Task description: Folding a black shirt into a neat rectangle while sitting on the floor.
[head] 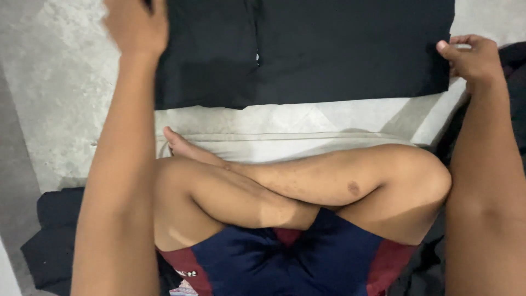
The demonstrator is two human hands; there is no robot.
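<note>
— Where's the black garment (pixel 329 49)?
— Spread flat on a pale cloth (pixel 307 123) over the floor (pixel 55 82), past crossed legs.
— And the hands?
— Left hand (pixel 136 24) rests on its left edge, grip unclear. Right hand (pixel 472 56) pinches the right edge.

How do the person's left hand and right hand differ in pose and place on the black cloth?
The left hand lies on top of the black cloth near its left side; the right hand is at its right edge. The left hand looks motion-blurred; the right hand is sharp, fingers curled. Both are bare.
</note>
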